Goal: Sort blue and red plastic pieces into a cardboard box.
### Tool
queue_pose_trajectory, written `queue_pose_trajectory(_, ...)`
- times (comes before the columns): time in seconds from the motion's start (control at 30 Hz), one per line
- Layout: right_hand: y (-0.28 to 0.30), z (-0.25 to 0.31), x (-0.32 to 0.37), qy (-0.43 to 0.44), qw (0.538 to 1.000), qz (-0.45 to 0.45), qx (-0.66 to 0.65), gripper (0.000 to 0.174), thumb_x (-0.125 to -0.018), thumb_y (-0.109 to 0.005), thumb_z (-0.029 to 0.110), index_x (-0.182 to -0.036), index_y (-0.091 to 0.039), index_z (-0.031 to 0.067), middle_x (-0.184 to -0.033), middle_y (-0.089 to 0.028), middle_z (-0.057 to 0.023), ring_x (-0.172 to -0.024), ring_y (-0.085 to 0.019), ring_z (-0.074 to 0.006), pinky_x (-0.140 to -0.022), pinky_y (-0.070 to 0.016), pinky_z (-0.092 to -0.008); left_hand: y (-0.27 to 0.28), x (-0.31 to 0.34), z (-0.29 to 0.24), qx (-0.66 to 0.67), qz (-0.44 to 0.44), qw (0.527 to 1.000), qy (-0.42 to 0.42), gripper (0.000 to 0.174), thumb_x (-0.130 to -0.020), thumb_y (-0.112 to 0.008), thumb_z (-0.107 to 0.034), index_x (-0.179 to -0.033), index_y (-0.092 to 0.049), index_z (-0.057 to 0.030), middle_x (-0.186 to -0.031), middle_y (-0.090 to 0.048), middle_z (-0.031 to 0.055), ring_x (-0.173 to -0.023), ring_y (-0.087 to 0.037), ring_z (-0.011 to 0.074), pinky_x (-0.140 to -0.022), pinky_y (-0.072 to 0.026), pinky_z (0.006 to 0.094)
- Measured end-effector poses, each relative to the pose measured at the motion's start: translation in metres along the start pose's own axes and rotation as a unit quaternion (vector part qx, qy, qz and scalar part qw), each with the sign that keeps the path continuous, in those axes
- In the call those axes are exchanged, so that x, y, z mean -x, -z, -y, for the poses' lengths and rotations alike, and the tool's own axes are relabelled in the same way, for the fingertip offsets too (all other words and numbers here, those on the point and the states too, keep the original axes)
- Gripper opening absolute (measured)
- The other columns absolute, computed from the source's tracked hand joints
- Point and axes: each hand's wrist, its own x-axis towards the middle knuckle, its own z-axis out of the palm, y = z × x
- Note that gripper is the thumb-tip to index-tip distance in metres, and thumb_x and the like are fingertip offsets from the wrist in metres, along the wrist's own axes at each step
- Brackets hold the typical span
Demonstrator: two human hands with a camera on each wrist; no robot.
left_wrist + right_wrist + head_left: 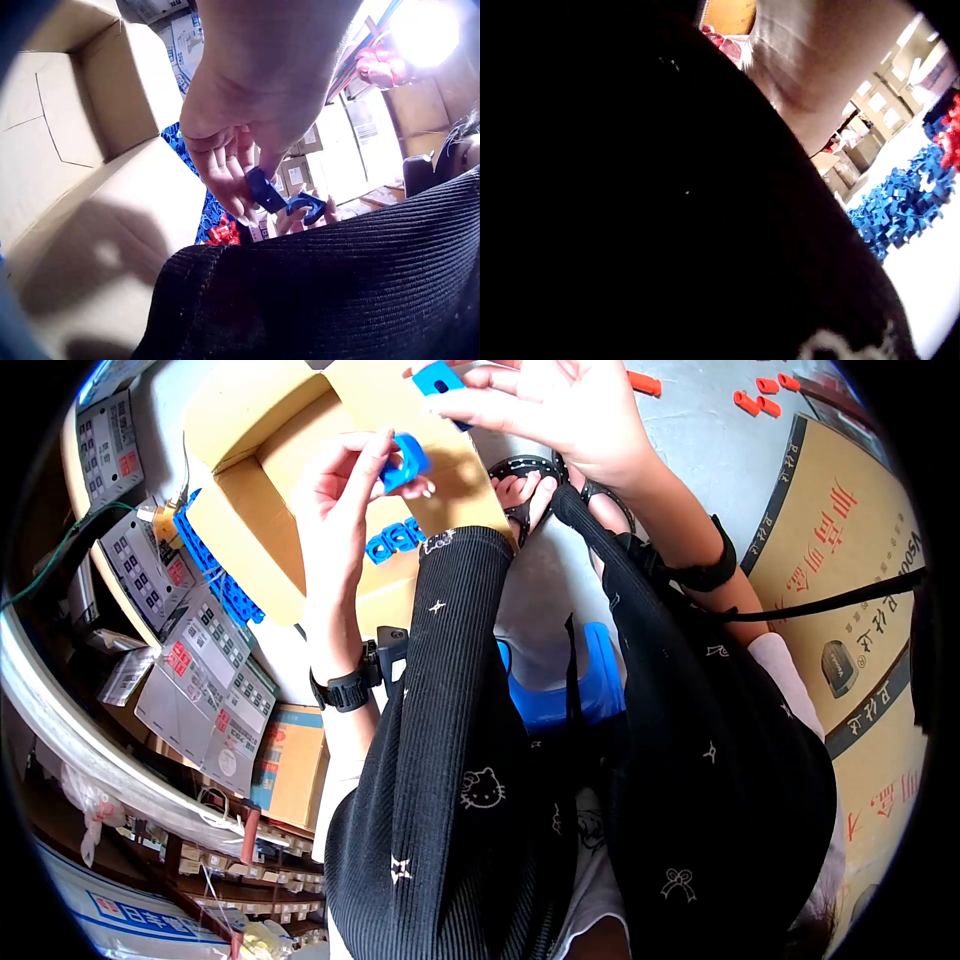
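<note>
My left hand (340, 495) pinches a blue plastic clip (408, 464) with a curved opening between thumb and fingers, above the flap of a cardboard box (375, 595). Further up in the head view, my right hand (575, 415) holds a second blue plastic clip (437, 380) by its edge, a flat face with a dark slot showing. In the left wrist view the two clips appear close together, the left hand's clip (264, 189) beside the right hand's (307, 208). The right wrist view is mostly filled by dark trouser cloth, which hides the right fingers.
A short row of joined blue clips (395, 541) lies on the box flap by my left knee. Orange-red pieces (768, 405) are scattered on the floor. A heap of blue pieces (904, 199) shows in the right wrist view. Large printed cartons (830, 560) stand to the right.
</note>
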Motion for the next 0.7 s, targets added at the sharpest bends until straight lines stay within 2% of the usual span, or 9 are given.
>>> queue_pose_trajectory(0.03, 0.000, -0.002, 0.000, -0.001, 1.000, 0.001, 0.000, 0.052, -0.074, -0.070, -0.008, -0.121, -0.047, -0.0028, -0.112, -0.057, -0.0120, -0.105, -0.057, -0.0185, -0.092, -0.0495, -0.0328, -0.004, 0.002, -0.002, -0.032, 0.001, 0.999, 0.004, 0.027, -0.096, -0.052, -0.020, -0.099, -0.061, 0.0047, -0.080, -0.064, 0.0095, -0.064, -0.062, 0.0149, -0.065, -0.0511, 0.0268)
queue_pose_trajectory(0.07, -0.001, -0.004, 0.001, -0.004, 1.000, -0.010, -0.017, 0.050, -0.075, -0.069, -0.008, -0.120, -0.048, -0.0025, -0.110, -0.057, -0.0124, -0.104, -0.058, -0.0192, -0.092, -0.0495, -0.0331, -0.001, 0.003, 0.002, -0.022, 0.035, 0.999, 0.008, 0.024, -0.095, -0.054, -0.019, -0.104, -0.063, 0.0013, -0.091, -0.067, 0.0085, -0.063, -0.063, 0.0136, -0.061, -0.0521, 0.0241)
queue_pose_trajectory(0.17, -0.005, -0.009, 0.001, -0.041, 0.994, -0.033, -0.091, 0.047, -0.077, -0.068, -0.008, -0.119, -0.048, -0.0022, -0.109, -0.058, -0.0128, -0.103, -0.059, -0.0205, -0.091, -0.0496, -0.0331, -0.008, 0.005, 0.000, -0.036, 0.032, 0.999, -0.004, 0.025, -0.096, -0.053, -0.020, -0.102, -0.063, 0.0018, -0.089, -0.066, 0.0082, -0.061, -0.061, 0.0124, -0.058, -0.0507, 0.0217)
queue_pose_trajectory(0.27, -0.012, -0.015, -0.002, -0.078, 0.983, -0.047, -0.160, 0.044, -0.079, -0.066, -0.007, -0.119, -0.048, -0.0020, -0.108, -0.058, -0.0126, -0.103, -0.059, -0.0209, -0.091, -0.0495, -0.0322, -0.009, 0.006, 0.002, -0.029, 0.053, 0.997, 0.042, 0.030, -0.098, -0.048, -0.024, -0.103, -0.061, 0.0025, -0.089, -0.065, 0.0089, -0.061, -0.059, 0.0127, -0.056, -0.0501, 0.0208)
queue_pose_trajectory(0.37, -0.017, -0.025, -0.001, -0.092, 0.969, -0.046, -0.223, 0.036, -0.086, -0.060, -0.004, -0.119, -0.047, -0.0026, -0.106, -0.059, -0.0120, -0.104, -0.059, -0.0200, -0.092, -0.0486, -0.0301, -0.009, 0.005, 0.005, 0.014, 0.050, 0.998, 0.045, 0.043, -0.101, -0.033, -0.029, -0.121, -0.049, 0.0056, -0.103, -0.062, 0.0173, -0.078, -0.065, 0.0251, -0.062, -0.0539, 0.0329)
queue_pose_trajectory(0.53, -0.027, -0.033, 0.000, -0.125, 0.967, -0.088, -0.201, 0.037, -0.082, -0.064, -0.006, -0.115, -0.048, -0.0031, -0.102, -0.060, -0.0131, -0.101, -0.061, -0.0192, -0.089, -0.0501, -0.0292, -0.011, -0.001, 0.000, 0.139, 0.025, 0.989, 0.050, 0.055, -0.100, -0.030, -0.041, -0.130, -0.041, 0.0035, -0.112, -0.060, 0.0183, -0.090, -0.066, 0.0301, -0.071, -0.0560, 0.0386)
queue_pose_trajectory(0.6, -0.026, -0.038, 0.003, -0.119, 0.979, -0.096, -0.132, 0.035, -0.083, -0.063, -0.006, -0.115, -0.048, -0.0023, -0.101, -0.060, -0.0130, -0.099, -0.061, -0.0177, -0.088, -0.0510, -0.0293, -0.010, -0.001, 0.000, 0.186, 0.021, 0.981, 0.052, 0.051, -0.100, -0.036, -0.037, -0.129, -0.043, 0.0033, -0.111, -0.060, 0.0175, -0.092, -0.066, 0.0274, -0.076, -0.0563, 0.0379)
queue_pose_trajectory(0.67, -0.025, -0.041, 0.005, -0.123, 0.980, -0.108, -0.116, 0.039, -0.078, -0.069, -0.002, -0.114, -0.052, -0.0016, -0.100, -0.061, -0.0141, -0.094, -0.062, -0.0215, -0.085, -0.0515, -0.0311, -0.006, 0.003, 0.007, 0.036, -0.034, 0.998, 0.050, 0.044, -0.098, -0.045, -0.030, -0.127, -0.047, 0.0036, -0.109, -0.062, 0.0160, -0.093, -0.066, 0.0249, -0.082, -0.0559, 0.0374)
queue_pose_trajectory(0.7, -0.023, -0.041, 0.005, -0.082, 0.993, -0.079, -0.016, 0.036, -0.079, -0.071, 0.007, -0.112, -0.056, 0.0002, -0.098, -0.064, -0.0117, -0.095, -0.063, -0.0186, -0.083, -0.0531, -0.0307, -0.006, 0.003, 0.008, 0.082, -0.047, 0.994, 0.049, 0.039, -0.097, -0.049, -0.022, -0.125, -0.049, 0.0047, -0.108, -0.063, 0.0153, -0.093, -0.066, 0.0231, -0.086, -0.0554, 0.0373)
